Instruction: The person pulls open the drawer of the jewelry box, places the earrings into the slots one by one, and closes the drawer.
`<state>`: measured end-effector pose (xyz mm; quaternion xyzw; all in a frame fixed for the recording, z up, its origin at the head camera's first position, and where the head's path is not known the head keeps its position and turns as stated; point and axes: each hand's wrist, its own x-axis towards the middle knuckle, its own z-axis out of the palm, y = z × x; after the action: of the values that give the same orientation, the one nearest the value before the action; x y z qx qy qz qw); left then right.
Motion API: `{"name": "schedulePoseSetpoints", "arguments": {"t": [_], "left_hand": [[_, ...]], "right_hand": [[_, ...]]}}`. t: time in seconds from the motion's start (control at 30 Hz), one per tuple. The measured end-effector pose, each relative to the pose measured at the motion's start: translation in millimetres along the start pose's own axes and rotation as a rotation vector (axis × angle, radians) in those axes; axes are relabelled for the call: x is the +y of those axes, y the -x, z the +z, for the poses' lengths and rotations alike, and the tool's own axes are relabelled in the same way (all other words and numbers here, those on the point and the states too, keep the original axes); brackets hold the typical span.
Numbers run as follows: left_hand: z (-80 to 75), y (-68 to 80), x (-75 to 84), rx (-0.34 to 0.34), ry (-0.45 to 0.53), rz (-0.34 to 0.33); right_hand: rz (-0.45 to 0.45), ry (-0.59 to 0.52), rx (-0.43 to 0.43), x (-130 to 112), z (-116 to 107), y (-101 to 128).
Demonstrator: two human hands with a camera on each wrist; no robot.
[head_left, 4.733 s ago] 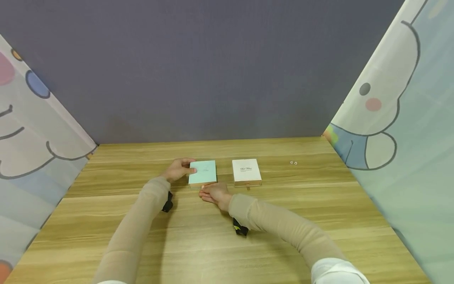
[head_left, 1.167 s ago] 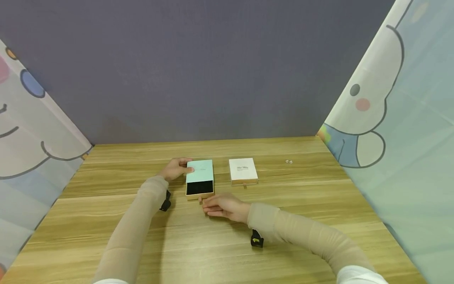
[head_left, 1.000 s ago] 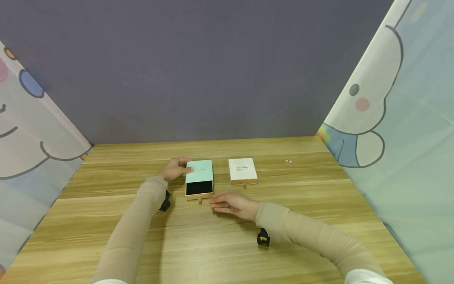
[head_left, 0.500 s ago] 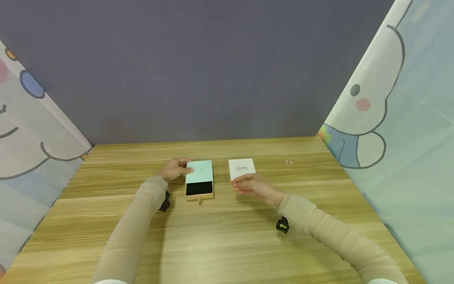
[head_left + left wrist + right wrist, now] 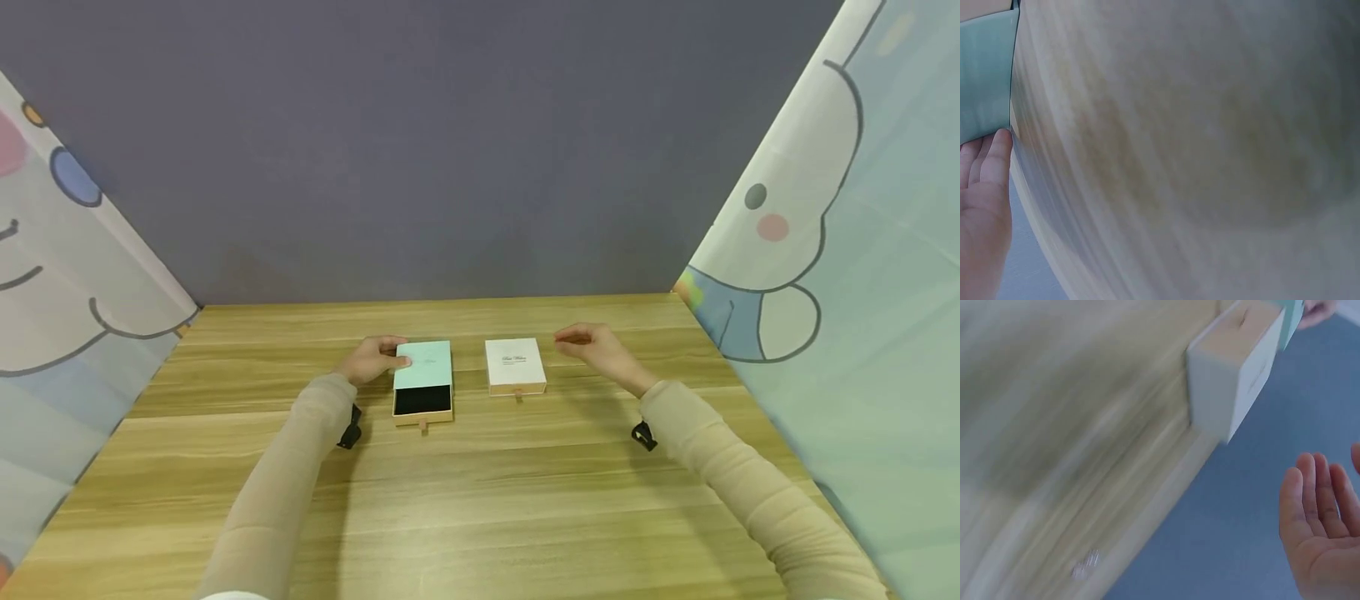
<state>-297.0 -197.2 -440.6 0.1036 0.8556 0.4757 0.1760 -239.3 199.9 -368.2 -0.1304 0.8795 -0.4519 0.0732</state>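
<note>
Left hand (image 5: 372,360): we gripped the mint box (image 5: 423,367) at its left edge — drawer (image 5: 422,402) slid out toward us.
Right hand (image 5: 600,348): we held it loosely open, holding nothing, right of the white box (image 5: 514,365).
Table (image 5: 480,500): both boxes sat mid-table — small earrings (image 5: 1087,565) lay apart.

Under your hands lies a light wood-grain table (image 5: 480,492) with a smooth, faintly sheeny, laminate-like top. Your left hand (image 5: 369,360) holds a square mint-green matt cardboard box (image 5: 423,365), whose tan card drawer (image 5: 423,414) shows a black, soft-looking velvety lining, and beside it sits a square white matt cardboard box (image 5: 514,362) with fine dark print on its lid and a pale tan card base. Your forearms wear thin, beige, matt knit cloth sleeves (image 5: 285,492), the flat grey-violet back wall (image 5: 420,150) looks matt, and the side curtains (image 5: 877,275) are smooth printed cloth.
</note>
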Motion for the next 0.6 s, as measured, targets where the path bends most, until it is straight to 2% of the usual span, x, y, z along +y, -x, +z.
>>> {"name": "schedulePoseSetpoints", "arguments": {"t": [0.07,0.17,0.37,0.6], "left_hand": [[-0.1,-0.6,0.6,0.005,0.005,-0.004],[-0.1,-1.0,1.3,0.000,0.003,-0.008],[0.5,-2.0,-0.6,0.005,-0.006,-0.015],[-1.8,0.4,1.7,0.009,-0.016,-0.003]], "right_hand": [[-0.068,0.048,0.015,5.6,-8.6,-0.3],[-0.121,0.156,0.028,15.2,-19.3,-1.8],[-0.089,0.333,0.029,34.3,-32.0,-10.3],[-0.065,0.424,0.038,49.9,-42.0,-16.9]]}}
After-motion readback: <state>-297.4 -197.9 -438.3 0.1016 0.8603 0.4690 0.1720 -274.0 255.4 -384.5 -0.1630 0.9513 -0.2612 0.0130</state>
